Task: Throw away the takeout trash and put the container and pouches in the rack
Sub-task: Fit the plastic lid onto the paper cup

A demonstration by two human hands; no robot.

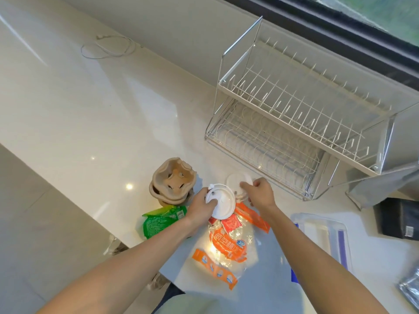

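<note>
My left hand [200,208] grips a white plastic cup lid [223,200], thumb on top. My right hand [260,193] touches a second white lid [237,181] lying just behind it; its fingers curl over the lid's right edge. Under both hands lies a clear bag with orange print [229,243], holding small red packets. A green pouch [158,220] lies to the left under my left wrist. Two stacked brown pulp cup carriers [173,181] stand behind it. The two-tier white wire dish rack [301,116] stands at the back right.
A clear plastic container with a blue clip [326,234] sits at the right. A black box [399,218] and a silver pouch [410,288] lie further right. A white cable [108,48] is coiled far left. The counter's front edge runs diagonally at the left.
</note>
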